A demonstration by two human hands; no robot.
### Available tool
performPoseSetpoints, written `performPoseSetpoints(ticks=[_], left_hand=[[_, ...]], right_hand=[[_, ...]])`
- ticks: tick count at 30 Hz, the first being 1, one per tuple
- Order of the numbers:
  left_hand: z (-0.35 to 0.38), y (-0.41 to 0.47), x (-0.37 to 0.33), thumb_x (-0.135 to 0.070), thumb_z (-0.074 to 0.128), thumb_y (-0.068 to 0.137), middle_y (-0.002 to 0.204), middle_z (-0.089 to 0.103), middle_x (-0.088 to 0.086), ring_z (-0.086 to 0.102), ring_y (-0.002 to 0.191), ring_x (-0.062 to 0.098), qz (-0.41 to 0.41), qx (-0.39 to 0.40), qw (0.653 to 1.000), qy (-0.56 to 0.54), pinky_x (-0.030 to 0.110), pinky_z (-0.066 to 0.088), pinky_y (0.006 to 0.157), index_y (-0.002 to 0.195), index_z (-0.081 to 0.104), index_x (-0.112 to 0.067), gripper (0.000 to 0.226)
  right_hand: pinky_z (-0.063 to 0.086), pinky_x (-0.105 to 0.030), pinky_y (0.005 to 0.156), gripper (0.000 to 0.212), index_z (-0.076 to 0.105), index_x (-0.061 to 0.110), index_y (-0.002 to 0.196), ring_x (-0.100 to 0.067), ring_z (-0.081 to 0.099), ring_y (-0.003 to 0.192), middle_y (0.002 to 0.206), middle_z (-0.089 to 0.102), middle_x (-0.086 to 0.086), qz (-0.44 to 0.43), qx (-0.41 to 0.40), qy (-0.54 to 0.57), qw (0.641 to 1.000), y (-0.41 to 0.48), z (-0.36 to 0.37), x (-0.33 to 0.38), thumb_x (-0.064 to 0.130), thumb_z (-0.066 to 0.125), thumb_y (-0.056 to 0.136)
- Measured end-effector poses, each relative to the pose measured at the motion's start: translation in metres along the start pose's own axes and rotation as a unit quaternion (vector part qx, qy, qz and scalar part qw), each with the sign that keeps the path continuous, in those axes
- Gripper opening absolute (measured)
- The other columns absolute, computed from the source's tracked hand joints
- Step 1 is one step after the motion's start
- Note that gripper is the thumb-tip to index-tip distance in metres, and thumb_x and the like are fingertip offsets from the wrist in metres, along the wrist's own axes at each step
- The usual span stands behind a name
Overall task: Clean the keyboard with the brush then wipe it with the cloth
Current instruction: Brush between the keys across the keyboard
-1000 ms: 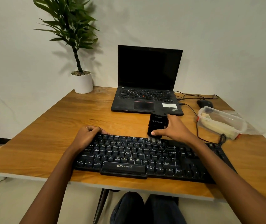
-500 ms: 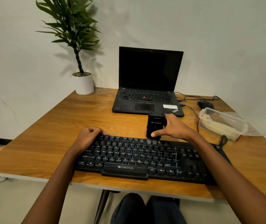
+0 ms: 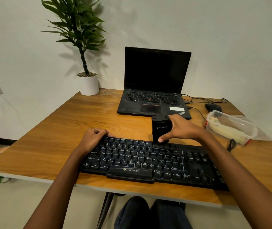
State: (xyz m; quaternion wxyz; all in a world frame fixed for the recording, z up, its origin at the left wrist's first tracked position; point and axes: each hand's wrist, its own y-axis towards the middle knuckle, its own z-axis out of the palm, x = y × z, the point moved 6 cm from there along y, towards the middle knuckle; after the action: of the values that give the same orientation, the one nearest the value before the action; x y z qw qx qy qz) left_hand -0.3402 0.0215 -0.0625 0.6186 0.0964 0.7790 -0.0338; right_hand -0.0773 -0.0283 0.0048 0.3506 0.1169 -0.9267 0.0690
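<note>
Fingers [image 3: 173, 119] of right hand [image 3: 184, 129] clasp brush [image 3: 160, 129], upright on keyboard [image 3: 136, 160] top row.

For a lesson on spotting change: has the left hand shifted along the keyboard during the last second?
No. The left hand still grips the far left corner of the keyboard, at the same keys as before.

Matt black plastic keyboard [image 3: 148, 161] on smooth, grained wood table [image 3: 65, 138]; the clear container [image 3: 227, 126] looks like glossy plastic.
</note>
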Motion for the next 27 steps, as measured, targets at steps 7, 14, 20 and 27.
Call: performPoseSetpoints(ticks=[7, 14, 20, 27], left_hand=[[0.001, -0.002, -0.003, -0.008, 0.048, 0.095, 0.077, 0.074, -0.004, 0.068, 0.078, 0.010, 0.002, 0.001, 1.000, -0.002, 0.009, 0.050, 0.063, 0.079, 0.071, -0.006, 0.028], [0.002, -0.005, -0.009, -0.007, 0.047, 0.095, 0.064, 0.070, -0.017, 0.065, 0.065, -0.004, 0.012, -0.008, 1.000, 0.011, 0.003, 0.044, 0.057, 0.078, 0.070, -0.007, 0.029], [0.003, -0.006, -0.009, -0.006, 0.047, 0.095, 0.062, 0.069, -0.018, 0.063, 0.061, -0.006, 0.011, -0.009, 1.000, 0.009, 0.004, 0.044, 0.055, 0.072, 0.068, -0.010, 0.032], [0.002, -0.003, -0.007, -0.007, 0.048, 0.095, 0.065, 0.070, -0.016, 0.064, 0.062, -0.006, 0.012, -0.004, 1.000, 0.013, 0.004, 0.045, 0.057, 0.072, 0.068, -0.010, 0.031]], right_hand=[[0.041, -0.010, 0.076, 0.054, 0.051, 0.023, 0.105, -0.009, 0.056, 0.098, 0.098, 0.058, 0.016, 0.010, -0.001, 0.013, 1.000, -0.009, -0.008, -0.008, 0.012, 0.083, 0.064], [0.040, -0.005, 0.073, 0.057, 0.049, 0.025, 0.113, -0.001, 0.054, 0.095, 0.102, 0.055, 0.019, -0.028, -0.044, 0.045, 0.998, 0.001, 0.008, 0.002, 0.015, 0.082, 0.067], [0.039, 0.000, 0.071, 0.058, 0.049, 0.025, 0.113, 0.006, 0.053, 0.093, 0.102, 0.055, 0.022, -0.024, -0.014, 0.051, 0.998, -0.001, 0.006, 0.002, 0.014, 0.082, 0.066], [0.041, -0.005, 0.070, 0.052, 0.048, 0.030, 0.105, 0.003, 0.053, 0.092, 0.097, 0.054, 0.022, -0.027, -0.041, 0.047, 0.998, 0.004, 0.007, 0.002, 0.016, 0.082, 0.067]])
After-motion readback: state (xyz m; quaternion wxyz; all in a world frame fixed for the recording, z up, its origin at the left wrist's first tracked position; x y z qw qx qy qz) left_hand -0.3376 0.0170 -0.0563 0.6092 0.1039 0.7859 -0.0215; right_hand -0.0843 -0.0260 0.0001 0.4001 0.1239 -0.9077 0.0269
